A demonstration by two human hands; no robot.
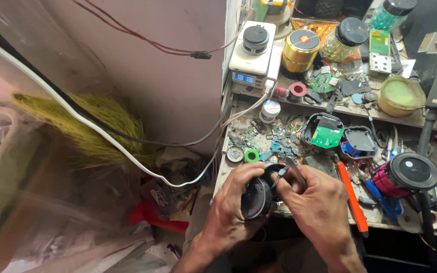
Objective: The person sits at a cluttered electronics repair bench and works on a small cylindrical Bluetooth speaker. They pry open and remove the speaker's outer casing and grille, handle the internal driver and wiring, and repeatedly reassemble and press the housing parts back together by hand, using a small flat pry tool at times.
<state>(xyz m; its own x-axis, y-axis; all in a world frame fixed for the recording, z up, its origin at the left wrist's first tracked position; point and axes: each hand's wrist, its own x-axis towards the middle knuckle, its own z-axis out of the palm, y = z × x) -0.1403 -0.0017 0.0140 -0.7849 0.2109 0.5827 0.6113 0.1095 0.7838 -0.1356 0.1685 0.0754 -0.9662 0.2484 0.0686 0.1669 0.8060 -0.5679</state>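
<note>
1. Gripped in the left hand (236,199), a round black speaker shell (257,196) sits at the bench (299,210) edge, above the lap; the right hand (315,199) pinches grey tweezers (290,171) into its open top.
2. Tweezer tips could slip and scratch or short parts inside, if pushed hard.
3. Shell hangs partly off the bench, so a loose hold may drop it.
4. An orange tool (351,196) lies just beside the right wrist and could be knocked off.

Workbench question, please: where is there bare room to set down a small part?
Little. The clearest patch is the front edge between the orange-handled tool and the black round speaker. The parts-strewn middle and the rear shelf are crowded.
</note>
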